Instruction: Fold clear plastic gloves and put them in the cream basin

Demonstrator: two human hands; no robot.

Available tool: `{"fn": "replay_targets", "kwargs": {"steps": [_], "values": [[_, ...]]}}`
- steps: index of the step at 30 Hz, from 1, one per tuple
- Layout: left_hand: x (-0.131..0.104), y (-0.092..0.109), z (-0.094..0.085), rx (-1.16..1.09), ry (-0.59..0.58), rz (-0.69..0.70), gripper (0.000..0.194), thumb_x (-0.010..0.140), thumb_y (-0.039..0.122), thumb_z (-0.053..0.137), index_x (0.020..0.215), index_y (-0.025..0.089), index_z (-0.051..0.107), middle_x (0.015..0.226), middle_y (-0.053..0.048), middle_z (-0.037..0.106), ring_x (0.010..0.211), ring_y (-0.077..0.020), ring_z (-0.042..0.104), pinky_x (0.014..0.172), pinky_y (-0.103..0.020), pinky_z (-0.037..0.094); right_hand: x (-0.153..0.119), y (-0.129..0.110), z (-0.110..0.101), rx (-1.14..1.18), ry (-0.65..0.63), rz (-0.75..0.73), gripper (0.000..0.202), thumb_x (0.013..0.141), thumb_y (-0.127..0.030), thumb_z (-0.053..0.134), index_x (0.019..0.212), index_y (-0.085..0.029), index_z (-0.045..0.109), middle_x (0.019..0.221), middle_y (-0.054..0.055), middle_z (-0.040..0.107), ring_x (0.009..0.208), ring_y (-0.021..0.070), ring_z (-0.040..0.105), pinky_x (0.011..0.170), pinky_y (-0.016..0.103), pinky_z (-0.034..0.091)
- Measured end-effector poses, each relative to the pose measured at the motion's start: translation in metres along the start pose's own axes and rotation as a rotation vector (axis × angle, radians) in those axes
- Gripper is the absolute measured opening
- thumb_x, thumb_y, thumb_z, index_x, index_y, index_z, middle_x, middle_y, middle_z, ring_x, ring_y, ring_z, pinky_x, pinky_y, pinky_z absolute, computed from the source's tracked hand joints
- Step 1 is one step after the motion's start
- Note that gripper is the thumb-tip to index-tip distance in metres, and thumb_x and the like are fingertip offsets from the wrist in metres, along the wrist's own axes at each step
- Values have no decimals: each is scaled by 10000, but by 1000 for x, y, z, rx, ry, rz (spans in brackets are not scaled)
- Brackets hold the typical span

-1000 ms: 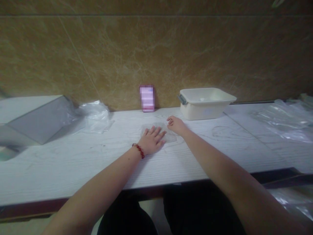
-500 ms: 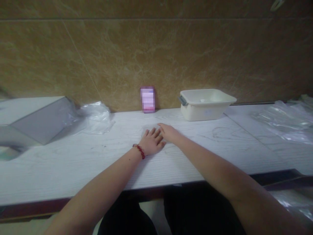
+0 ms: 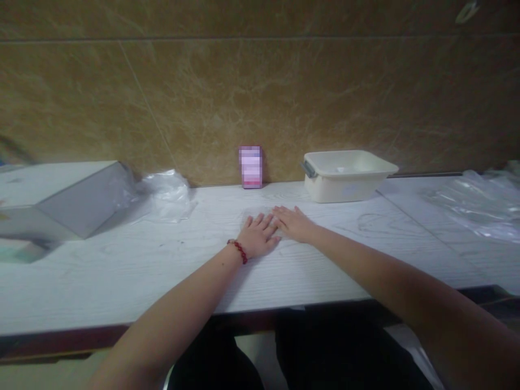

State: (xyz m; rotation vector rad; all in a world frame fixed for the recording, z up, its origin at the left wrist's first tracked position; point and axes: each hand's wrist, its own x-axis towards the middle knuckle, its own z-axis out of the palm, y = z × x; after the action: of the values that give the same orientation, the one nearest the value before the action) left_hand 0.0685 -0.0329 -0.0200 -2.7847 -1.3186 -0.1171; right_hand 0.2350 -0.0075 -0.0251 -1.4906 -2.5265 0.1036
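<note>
Clear plastic [image 3: 260,210] under both hands [image 3: 257,238] [image 3: 296,224], far edge showing.

The left hand [image 3: 257,238] lies palm down, fingers [image 3: 259,219] spread, the right hand [image 3: 296,224] flat just beside it.

Two hands [image 3: 257,238] [image 3: 296,224], one bracelet [image 3: 239,249], one tub [image 3: 337,187]
</note>
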Motion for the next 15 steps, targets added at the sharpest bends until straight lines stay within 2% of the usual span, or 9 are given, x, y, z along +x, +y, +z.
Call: {"fn": "replay_targets", "kwargs": {"steps": [4, 8, 10, 12, 15], "values": [[0, -1, 3, -12, 23, 0, 543, 801, 509, 144, 1279, 259, 205, 1337, -44, 226, 1200, -273, 192, 927, -489, 142, -14, 16, -10, -66, -31, -38, 538, 797, -489, 249, 1271, -234, 243, 1322, 46, 252, 1215, 224, 175, 955, 508, 49], [0, -2, 3, -25, 20, 3, 544, 799, 515, 136, 1280, 268, 197, 1338, -41, 224, 1200, -277, 190, 924, -494, 139, -31, 26, -24, -101, -2, -52, 553, 768, -510, 314, 1238, -219, 321, 1293, 67, 314, 1199, 261, 203, 933, 529, 106], [0, -2, 3, -33, 11, 0, 544, 799, 514, 142, 1282, 267, 194, 1339, -45, 222, 1199, -281, 190, 921, -498, 136, -41, 27, -31, -119, 46, -134, 480, 767, -465, 362, 1171, -212, 419, 1243, 70, 392, 1170, 247, 269, 938, 501, 135], [0, -1, 2, -40, 4, -4, 546, 799, 512, 149, 1282, 262, 198, 1338, -50, 222, 1198, -285, 191, 921, -498, 129, -51, 25, -38, -141, 86, -280, 366, 768, -407, 403, 1059, -218, 520, 1165, 53, 478, 1128, 218, 336, 948, 464, 145], [0, 0, 0, -59, 3, -7, 545, 800, 508, 161, 1282, 257, 203, 1338, -54, 223, 1199, -288, 185, 922, -497, 117, -60, 18, -45, -176, 125, -473, 247, 774, -334, 429, 936, -233, 585, 1042, 21, 567, 1052, 181, 410, 946, 422, 164]]}}
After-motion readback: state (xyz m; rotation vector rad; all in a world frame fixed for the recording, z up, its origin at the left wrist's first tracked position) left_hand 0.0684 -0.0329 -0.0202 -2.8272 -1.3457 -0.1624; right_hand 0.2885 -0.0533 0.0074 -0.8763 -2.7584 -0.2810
